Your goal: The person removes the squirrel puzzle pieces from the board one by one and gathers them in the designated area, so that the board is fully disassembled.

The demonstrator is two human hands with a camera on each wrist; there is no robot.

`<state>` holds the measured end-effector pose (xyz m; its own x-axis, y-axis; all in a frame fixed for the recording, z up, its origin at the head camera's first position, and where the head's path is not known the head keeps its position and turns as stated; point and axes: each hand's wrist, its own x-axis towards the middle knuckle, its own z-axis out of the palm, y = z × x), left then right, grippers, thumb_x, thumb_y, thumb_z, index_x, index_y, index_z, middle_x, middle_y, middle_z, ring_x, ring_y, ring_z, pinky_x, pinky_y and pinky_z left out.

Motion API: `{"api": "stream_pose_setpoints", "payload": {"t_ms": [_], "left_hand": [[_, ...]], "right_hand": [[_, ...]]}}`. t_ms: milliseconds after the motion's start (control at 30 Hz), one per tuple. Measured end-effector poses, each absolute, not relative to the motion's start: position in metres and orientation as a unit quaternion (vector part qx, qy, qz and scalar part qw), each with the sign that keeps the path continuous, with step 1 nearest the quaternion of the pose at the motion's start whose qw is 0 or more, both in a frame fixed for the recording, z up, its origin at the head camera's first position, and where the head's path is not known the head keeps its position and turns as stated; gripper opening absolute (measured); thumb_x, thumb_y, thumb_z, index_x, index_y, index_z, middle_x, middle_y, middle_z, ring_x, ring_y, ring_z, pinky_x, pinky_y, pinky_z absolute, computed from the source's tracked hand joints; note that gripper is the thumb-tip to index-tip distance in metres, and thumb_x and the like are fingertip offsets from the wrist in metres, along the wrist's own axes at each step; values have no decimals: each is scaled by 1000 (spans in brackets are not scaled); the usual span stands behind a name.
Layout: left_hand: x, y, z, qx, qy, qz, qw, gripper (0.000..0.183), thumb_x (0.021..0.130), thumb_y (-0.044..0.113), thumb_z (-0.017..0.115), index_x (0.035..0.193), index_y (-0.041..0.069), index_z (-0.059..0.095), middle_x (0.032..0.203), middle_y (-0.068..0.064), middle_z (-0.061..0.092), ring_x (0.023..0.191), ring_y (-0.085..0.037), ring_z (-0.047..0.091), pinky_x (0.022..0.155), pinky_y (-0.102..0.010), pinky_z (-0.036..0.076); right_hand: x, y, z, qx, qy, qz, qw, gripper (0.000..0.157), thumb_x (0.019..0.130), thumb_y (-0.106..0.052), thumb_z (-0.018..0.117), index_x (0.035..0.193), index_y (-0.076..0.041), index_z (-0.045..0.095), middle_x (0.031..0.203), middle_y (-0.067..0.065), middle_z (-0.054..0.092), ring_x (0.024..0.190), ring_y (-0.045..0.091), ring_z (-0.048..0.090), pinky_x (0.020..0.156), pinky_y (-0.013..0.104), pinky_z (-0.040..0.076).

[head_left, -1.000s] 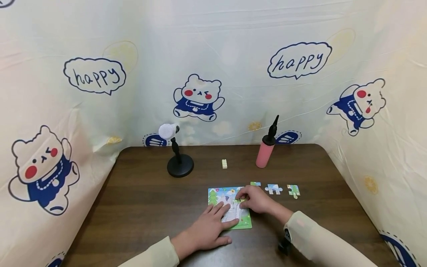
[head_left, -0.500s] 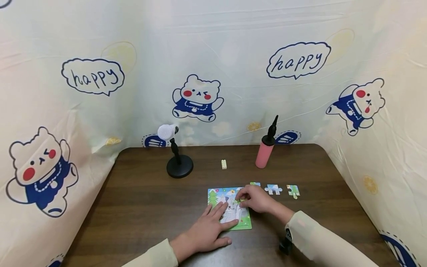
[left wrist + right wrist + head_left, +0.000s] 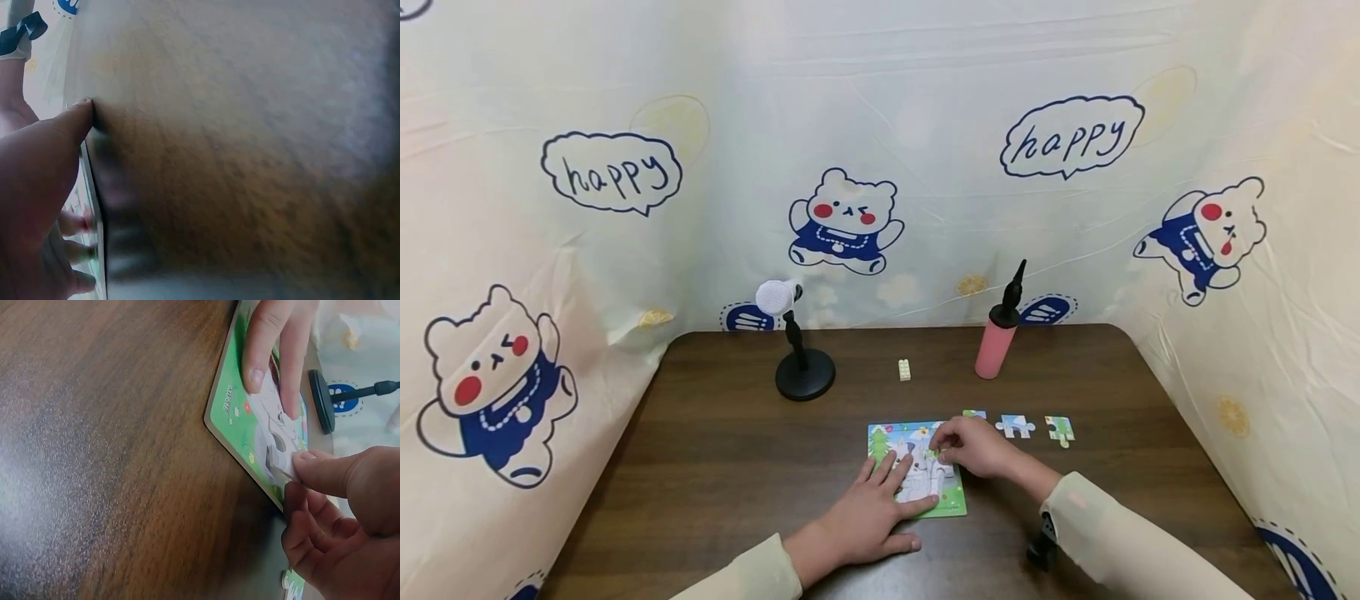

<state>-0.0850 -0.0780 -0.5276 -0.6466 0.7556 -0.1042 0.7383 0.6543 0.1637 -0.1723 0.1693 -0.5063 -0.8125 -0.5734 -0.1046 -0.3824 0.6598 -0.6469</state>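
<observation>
A jigsaw puzzle board with a green border and a pale animal picture lies on the table. My left hand rests on its left and lower part, fingers straight and spread, thumb on the wood. At the board's right side, my right hand pinches a puzzle piece between thumb and forefinger. The right wrist view has this piece tilted at a grey gap in the picture; the fingers partly hide it. Loose puzzle pieces, one blue and one green, lie beyond the right hand, with another partly covered by it.
Toward the back stand a microphone on a round black base and a pink hand pump with a black nozzle. Between them lies a small cream toy brick. A printed cloth hangs behind the table.
The left fingers have shifted slightly on the board. The right hand stays at the same spot with small finger movements, and a grey patch shows more beneath it.
</observation>
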Motion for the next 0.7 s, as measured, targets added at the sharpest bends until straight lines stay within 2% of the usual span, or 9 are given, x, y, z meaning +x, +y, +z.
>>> {"api": "stream_pose_setpoints", "payload": {"t_ms": [267,533,700], "left_hand": [[-85,-79,-533,410,906,70,81,58,102,66,43,157,48,35,168,-22,25,153,-48,24,113,-70,32],[-84,-78,-537,413,904,90,64,59,102,65,43,158,46,35,168,-22,22,155,-46,20,118,-66,27],[-82,-80,-539,407,905,110,64,60,102,65,44,158,45,35,169,-21,20,156,-46,18,118,-68,24]], "right_hand": [[-173,194,-499,-279,881,-348,160,12,96,-10,72,107,-12,77,91,-6,68,81,12,58,76,29,50],[-167,254,-491,-248,881,-362,176,12,97,-11,71,108,-14,76,93,-3,71,81,11,61,73,27,51],[-164,293,-488,-229,894,-346,170,10,97,-12,72,105,-15,75,92,-5,69,82,9,61,76,27,52]]}}
